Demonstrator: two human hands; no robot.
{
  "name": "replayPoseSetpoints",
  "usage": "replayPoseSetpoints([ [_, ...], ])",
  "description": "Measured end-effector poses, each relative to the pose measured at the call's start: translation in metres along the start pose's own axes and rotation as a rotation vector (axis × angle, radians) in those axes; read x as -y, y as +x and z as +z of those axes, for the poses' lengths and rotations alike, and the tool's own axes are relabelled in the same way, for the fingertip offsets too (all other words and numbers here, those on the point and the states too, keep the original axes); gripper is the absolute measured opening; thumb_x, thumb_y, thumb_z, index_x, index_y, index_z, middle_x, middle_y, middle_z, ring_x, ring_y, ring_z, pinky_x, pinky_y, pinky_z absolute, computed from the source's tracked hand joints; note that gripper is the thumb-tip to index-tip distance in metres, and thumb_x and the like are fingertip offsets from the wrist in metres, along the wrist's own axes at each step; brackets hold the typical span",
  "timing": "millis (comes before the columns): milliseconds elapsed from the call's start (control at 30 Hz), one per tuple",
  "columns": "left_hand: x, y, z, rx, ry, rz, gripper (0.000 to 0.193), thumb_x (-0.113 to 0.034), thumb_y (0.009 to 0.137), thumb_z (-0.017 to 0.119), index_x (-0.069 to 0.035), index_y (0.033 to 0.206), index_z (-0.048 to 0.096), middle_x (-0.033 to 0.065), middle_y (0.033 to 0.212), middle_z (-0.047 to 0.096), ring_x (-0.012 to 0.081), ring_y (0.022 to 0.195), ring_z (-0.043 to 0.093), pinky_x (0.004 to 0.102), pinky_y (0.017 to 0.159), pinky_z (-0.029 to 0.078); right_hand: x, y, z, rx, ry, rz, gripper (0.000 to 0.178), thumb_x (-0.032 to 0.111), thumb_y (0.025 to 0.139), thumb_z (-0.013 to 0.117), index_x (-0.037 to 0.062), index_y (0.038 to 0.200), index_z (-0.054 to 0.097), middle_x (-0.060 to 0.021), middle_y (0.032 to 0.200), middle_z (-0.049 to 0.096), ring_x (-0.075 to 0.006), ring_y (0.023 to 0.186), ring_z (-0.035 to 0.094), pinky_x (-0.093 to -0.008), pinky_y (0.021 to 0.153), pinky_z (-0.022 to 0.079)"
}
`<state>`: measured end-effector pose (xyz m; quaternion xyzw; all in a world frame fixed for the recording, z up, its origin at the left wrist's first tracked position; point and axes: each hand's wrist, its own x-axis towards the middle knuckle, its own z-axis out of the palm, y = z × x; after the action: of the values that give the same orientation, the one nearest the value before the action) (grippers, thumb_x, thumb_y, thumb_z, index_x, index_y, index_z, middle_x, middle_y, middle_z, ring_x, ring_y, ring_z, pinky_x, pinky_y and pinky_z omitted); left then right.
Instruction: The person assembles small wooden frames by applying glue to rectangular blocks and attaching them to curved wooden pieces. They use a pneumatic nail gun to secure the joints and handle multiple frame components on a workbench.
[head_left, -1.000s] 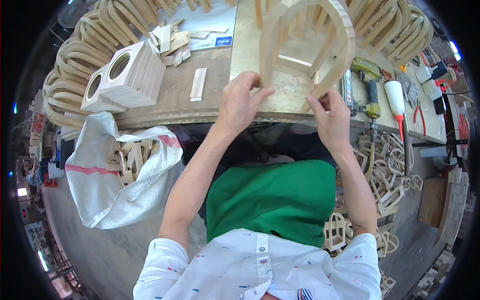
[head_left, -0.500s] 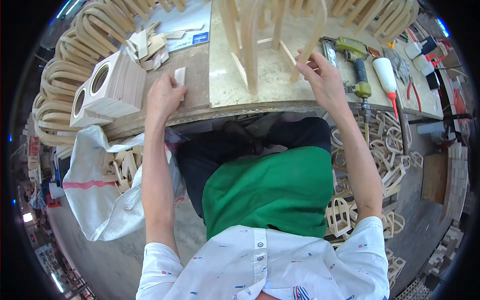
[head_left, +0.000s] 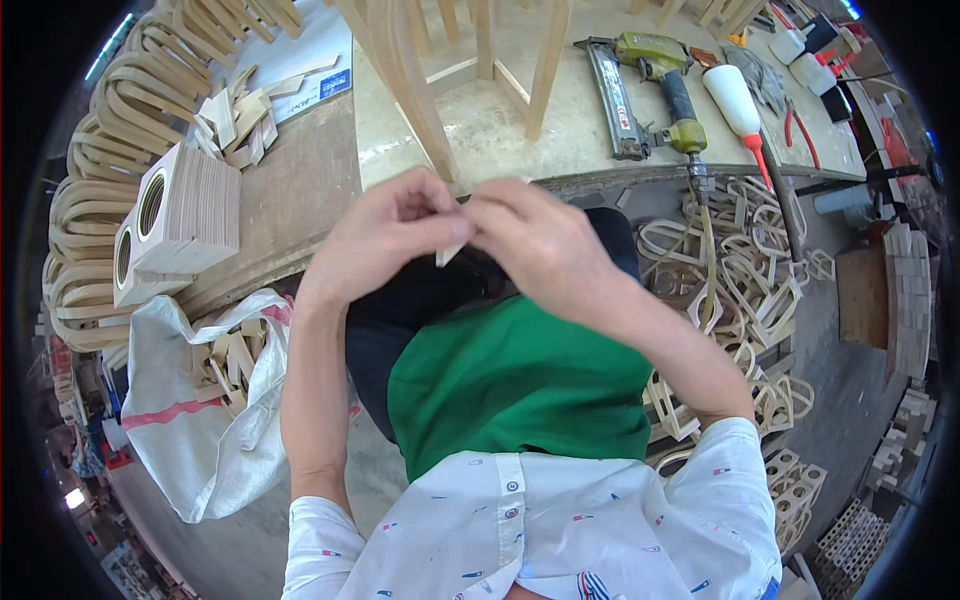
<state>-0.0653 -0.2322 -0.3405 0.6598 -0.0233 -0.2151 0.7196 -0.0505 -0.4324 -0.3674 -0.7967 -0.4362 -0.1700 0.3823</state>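
Over the table's front edge, my left hand [head_left: 385, 240] and my right hand [head_left: 545, 240] meet, both closed, with fingers pinching a small pale wood strip [head_left: 447, 256]. Only one end of the strip shows below the fingertips; the rest is hidden. Just beyond my hands stands a wooden frame of bent legs [head_left: 416, 95], joined low down by thin crosspieces [head_left: 453, 77]. To the right of that frame, a green nail gun [head_left: 652, 85] lies on the tabletop, its hose hanging over the edge.
Stacked speaker-like wooden blocks [head_left: 195, 215] stand at the left, near loose wood offcuts [head_left: 236, 120] and rows of bent wood loops [head_left: 125, 100]. A white sack [head_left: 170, 440] of scraps is below. A glue bottle [head_left: 733, 100] and red pliers [head_left: 801, 135] lie right; wooden frames [head_left: 740, 250] pile underneath.
My left hand has picked the wood strip up off the table and moved right. My right hand has let go of the wooden frame and come left to meet it. The view has shifted.
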Motion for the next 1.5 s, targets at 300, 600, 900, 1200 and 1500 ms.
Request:
replayPoseSetpoints([
  [300, 0.002, 0.039, -0.031, -0.221, 0.821, 0.375, 0.041, -0.006, 0.076, 0.073, -0.007, 0.115, 0.064, 0.0041, 0.118, 0.062, 0.0177, 0.112, 0.054, 0.0331, 0.1, 0.037, -0.059, 0.012, -0.02, 0.04, -0.083, 0.186, 0.019, 0.006, 0.08, 0.066, -0.0009, 0.097, 0.061, -0.015, 0.097, 0.059, -0.0344, 0.084, 0.061, -0.0402, 0.073, 0.05],
  [600, 0.016, 0.068, -0.021, -0.149, 0.721, 0.349, 0.027, -0.005, 0.078, 0.071, -0.006, 0.104, 0.068, 0.0053, 0.107, 0.066, 0.0182, 0.105, 0.058, 0.0319, 0.094, 0.042, -0.08, 0.01, -0.014, 0.029, -0.182, 0.165, 0.007, 0.003, 0.078, 0.059, -0.0021, 0.081, 0.058, -0.0191, 0.083, 0.058, -0.0386, 0.079, 0.062, -0.0465, 0.068, 0.05],
  [900, 0.018, 0.067, -0.017, -0.165, 0.885, 0.413, 0.029, -0.007, 0.074, 0.074, -0.006, 0.101, 0.066, 0.006, 0.107, 0.065, 0.0229, 0.104, 0.057, 0.0344, 0.093, 0.042, -0.087, 0.014, 0.005, 0.053, -0.216, 0.155, 0.012, 0.003, 0.076, 0.061, -0.0011, 0.086, 0.061, -0.0178, 0.086, 0.058, -0.0368, 0.08, 0.063, -0.0451, 0.069, 0.051],
  [1200, 0.021, 0.071, -0.017, -0.176, 0.924, 0.421, 0.028, -0.011, 0.072, 0.076, -0.009, 0.098, 0.066, 0.0041, 0.108, 0.064, 0.0254, 0.106, 0.053, 0.0373, 0.094, 0.04, -0.089, 0.018, 0.009, 0.088, -0.22, 0.162, 0.013, 0.007, 0.078, 0.063, -0.0005, 0.089, 0.063, -0.0161, 0.089, 0.059, -0.0356, 0.081, 0.062, -0.0441, 0.069, 0.051],
  [1500, 0.021, 0.078, -0.021, -0.131, 0.884, 0.396, 0.032, -0.008, 0.07, 0.078, -0.01, 0.101, 0.069, 0.0037, 0.099, 0.064, 0.0215, 0.098, 0.053, 0.0356, 0.09, 0.042, -0.093, 0.016, 0.014, 0.055, -0.212, 0.13, 0.014, 0.009, 0.081, 0.064, -0.0001, 0.091, 0.063, -0.0131, 0.091, 0.059, -0.034, 0.083, 0.061, -0.0426, 0.07, 0.05],
])
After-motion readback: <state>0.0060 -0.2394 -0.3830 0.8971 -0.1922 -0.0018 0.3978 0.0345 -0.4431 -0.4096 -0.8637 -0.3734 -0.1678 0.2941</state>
